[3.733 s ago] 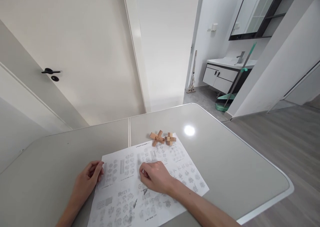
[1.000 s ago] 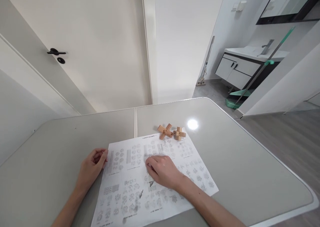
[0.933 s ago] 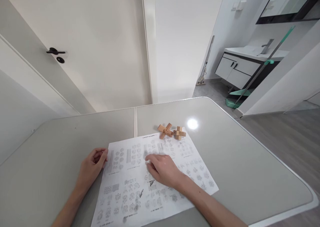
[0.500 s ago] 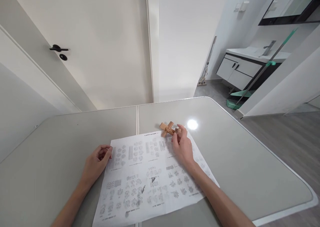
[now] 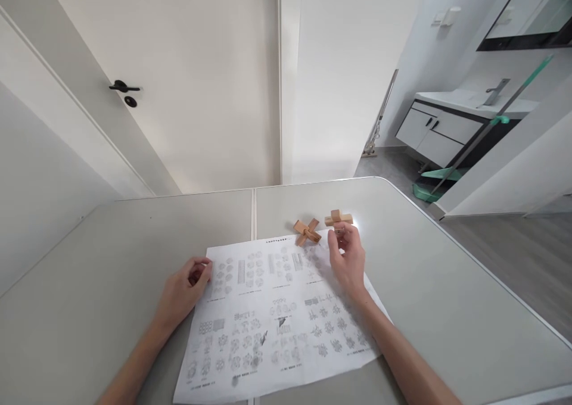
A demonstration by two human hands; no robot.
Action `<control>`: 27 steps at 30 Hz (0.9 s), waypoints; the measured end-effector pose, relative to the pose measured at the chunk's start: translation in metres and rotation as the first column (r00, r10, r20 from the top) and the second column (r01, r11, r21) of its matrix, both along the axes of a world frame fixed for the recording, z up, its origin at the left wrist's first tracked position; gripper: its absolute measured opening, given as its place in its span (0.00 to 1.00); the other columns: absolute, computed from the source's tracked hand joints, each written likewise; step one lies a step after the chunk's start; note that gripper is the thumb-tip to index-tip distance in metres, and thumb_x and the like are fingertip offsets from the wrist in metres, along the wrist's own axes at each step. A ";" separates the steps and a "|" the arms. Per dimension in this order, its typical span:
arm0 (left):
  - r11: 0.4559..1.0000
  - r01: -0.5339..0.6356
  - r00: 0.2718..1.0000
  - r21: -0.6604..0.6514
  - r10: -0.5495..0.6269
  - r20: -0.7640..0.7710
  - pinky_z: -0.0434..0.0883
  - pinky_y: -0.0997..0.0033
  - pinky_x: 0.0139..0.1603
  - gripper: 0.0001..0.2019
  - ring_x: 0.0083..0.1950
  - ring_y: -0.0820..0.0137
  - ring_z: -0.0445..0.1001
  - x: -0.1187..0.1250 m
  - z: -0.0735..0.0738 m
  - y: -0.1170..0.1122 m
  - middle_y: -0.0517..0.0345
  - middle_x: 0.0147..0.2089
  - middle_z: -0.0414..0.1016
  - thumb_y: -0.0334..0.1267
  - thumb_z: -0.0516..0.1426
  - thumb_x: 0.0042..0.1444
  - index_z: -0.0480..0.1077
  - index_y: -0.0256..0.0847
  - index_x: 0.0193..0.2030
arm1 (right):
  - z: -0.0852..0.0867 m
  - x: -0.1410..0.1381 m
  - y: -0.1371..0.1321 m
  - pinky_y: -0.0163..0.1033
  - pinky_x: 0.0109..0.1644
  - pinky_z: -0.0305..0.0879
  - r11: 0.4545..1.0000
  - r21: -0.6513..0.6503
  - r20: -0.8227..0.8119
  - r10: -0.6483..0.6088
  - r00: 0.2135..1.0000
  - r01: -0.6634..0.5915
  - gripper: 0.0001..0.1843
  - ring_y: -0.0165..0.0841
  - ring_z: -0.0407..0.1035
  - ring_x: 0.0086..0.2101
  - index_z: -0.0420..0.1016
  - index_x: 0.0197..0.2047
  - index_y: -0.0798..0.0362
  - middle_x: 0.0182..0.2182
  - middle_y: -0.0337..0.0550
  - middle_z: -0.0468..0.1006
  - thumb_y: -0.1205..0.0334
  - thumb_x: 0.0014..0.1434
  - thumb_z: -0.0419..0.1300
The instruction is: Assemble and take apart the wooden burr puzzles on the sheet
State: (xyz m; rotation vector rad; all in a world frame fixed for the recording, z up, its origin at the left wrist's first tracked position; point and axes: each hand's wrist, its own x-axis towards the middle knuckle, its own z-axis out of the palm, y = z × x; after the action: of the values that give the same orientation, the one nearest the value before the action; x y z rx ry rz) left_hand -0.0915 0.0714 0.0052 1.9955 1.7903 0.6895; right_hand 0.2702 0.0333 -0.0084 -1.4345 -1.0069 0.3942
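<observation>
A printed paper sheet (image 5: 263, 298), covered in small diagrams, lies on the table. My left hand (image 5: 185, 286) rests at its upper left edge, fingers curled and fingertips against the paper. Across the top edge of the sheet lies a cross of interlocked wooden puzzle sticks (image 5: 307, 232). To its right is a second, smaller group of joined wooden puzzle pieces (image 5: 338, 217). My right hand (image 5: 348, 256) has its thumb and bent fingers at the near side of this group, seemingly pinching it; the exact contact is partly hidden by the fingers.
The pale grey table (image 5: 111, 286) has a seam down its middle and a rounded far right corner. Beyond it stand a closed white door (image 5: 201, 83) and a white wall. At the right are a washbasin cabinet (image 5: 438, 128), a mop (image 5: 379, 113) and a green dustpan (image 5: 426, 192).
My right hand has moved right, away from the wooden cross, and the smaller wooden group now shows apart from it. My left hand stays at the paper's edge. The view has shifted slightly.
</observation>
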 end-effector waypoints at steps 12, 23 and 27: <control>0.898 0.434 0.849 -0.079 -0.377 0.371 0.77 0.58 0.48 0.31 0.53 0.57 0.77 0.103 0.020 -0.049 0.45 0.65 0.69 0.49 0.63 0.60 0.60 0.53 0.69 | -0.005 -0.053 -0.027 0.35 0.27 0.53 0.638 -0.066 -0.238 0.736 0.633 -0.767 0.18 0.28 0.52 0.23 0.65 0.38 0.48 0.23 0.31 0.60 0.43 0.65 0.61; 0.913 0.405 0.762 -0.051 -0.306 0.570 0.76 0.58 0.52 0.28 0.50 0.59 0.78 0.104 -0.001 -0.048 0.51 0.50 0.77 0.49 0.70 0.51 0.68 0.47 0.56 | -0.002 -0.057 -0.031 0.35 0.30 0.57 0.423 0.051 -0.474 0.808 0.351 -0.905 0.18 0.27 0.54 0.20 0.60 0.50 0.47 0.20 0.27 0.66 0.42 0.70 0.56; 0.944 0.327 0.822 0.038 -0.304 0.481 0.74 0.56 0.54 0.32 0.50 0.58 0.77 0.105 -0.001 -0.052 0.52 0.48 0.77 0.50 0.72 0.46 0.68 0.46 0.55 | 0.000 -0.055 -0.032 0.35 0.30 0.58 0.401 -0.011 -0.486 0.798 0.355 -0.916 0.21 0.27 0.56 0.22 0.61 0.51 0.48 0.23 0.30 0.68 0.40 0.68 0.57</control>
State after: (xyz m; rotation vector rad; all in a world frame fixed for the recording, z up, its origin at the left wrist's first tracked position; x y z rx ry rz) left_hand 0.0131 0.0195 0.0042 1.8186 1.1397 0.9242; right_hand 0.2147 0.0017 -0.0080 -0.8220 -1.3353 1.6571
